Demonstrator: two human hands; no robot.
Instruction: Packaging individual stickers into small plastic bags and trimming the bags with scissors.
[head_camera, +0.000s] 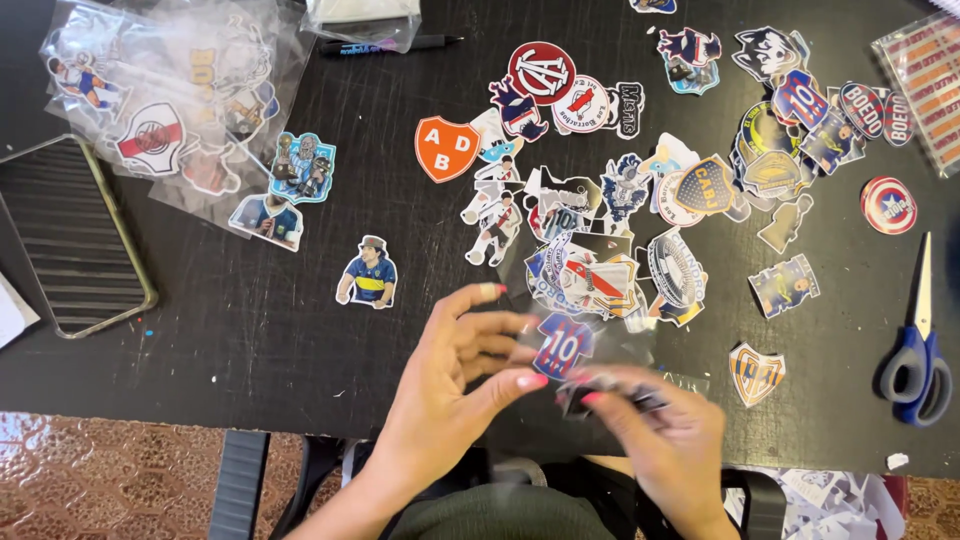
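My left hand (462, 370) holds a clear plastic sleeve (600, 345) by its edge, near the table's front. A jersey-shaped sticker in blue and dark red stripes (563, 345) shows through the sleeve. My right hand (655, 425) pinches a small dark sticker (590, 388) at the sleeve's lower edge; it is blurred. Just beyond my hands lies a heap of cut-out stickers (600, 270).
Many loose stickers cover the black table (250, 330), among them an orange shield (446, 147) and a standing player figure (369, 273). Clear bags of stickers (170, 110) lie far left, a phone (70, 240) at the left edge, blue scissors (918, 350) at the right, a marker (385, 44) at the back.
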